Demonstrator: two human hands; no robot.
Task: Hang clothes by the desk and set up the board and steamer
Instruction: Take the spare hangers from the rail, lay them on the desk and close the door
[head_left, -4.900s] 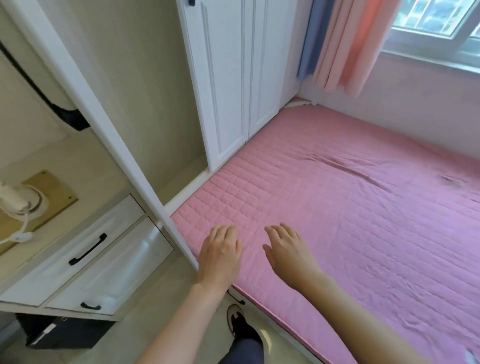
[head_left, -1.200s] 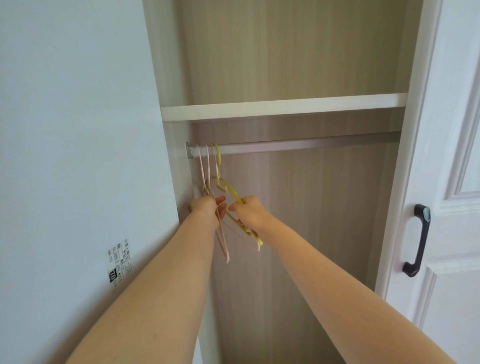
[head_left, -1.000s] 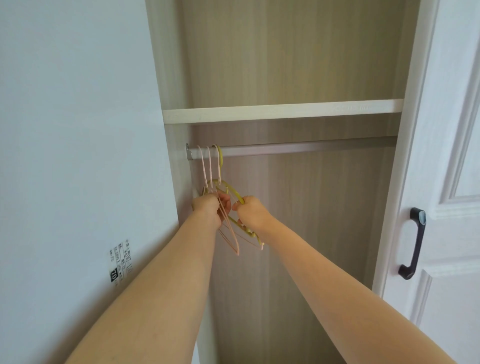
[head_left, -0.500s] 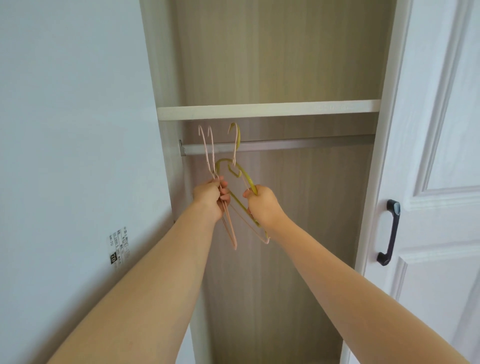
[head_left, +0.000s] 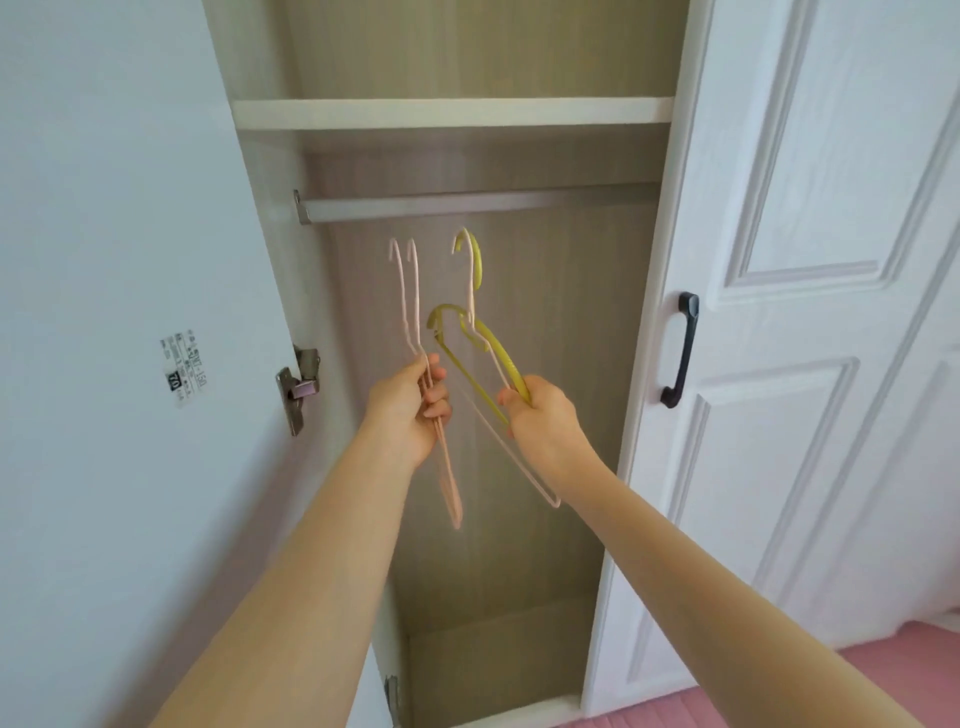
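Hangers (head_left: 470, 332) (pink, yellow) gripped in both hands.

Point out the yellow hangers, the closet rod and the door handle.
yellow hangers (head_left: 497, 353), head view, on the curved shoulder.
closet rod (head_left: 467, 203), head view, mid-length.
door handle (head_left: 680, 353), head view, on the grip.

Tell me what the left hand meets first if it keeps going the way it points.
Probably the wardrobe's back panel; the left hand with its pink hangers sits below the rail, though depth is unclear.
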